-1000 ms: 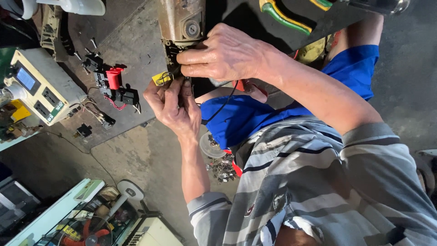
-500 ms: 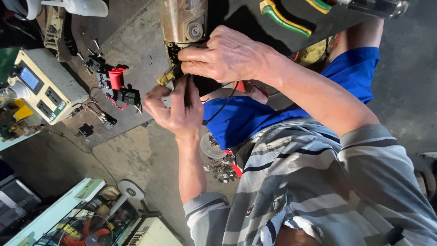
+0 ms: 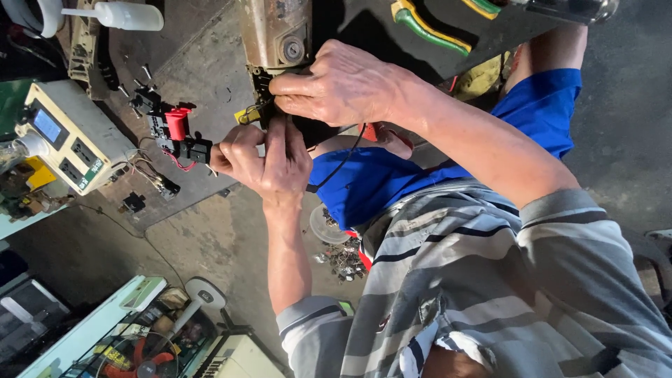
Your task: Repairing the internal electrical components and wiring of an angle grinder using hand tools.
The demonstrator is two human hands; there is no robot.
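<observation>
Right hand (image 3: 343, 87) curled over the lower end of the worn power tool (image 3: 276, 31), fingers pinched closed on its black fitting. Left hand (image 3: 266, 157) closed just below, fingertips pressed up to the same spot; what it grips is hidden. Tool lies on the dark board (image 3: 203, 63); red-and-black switch (image 3: 175, 133) beside the left hand.

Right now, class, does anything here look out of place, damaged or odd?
Yes. The power tool that the right hand grips and the left hand touches is scuffed and rusty. Beside it, a black-and-red switch block lies loose, wires trailing. Small metal parts are scattered on the floor.
</observation>
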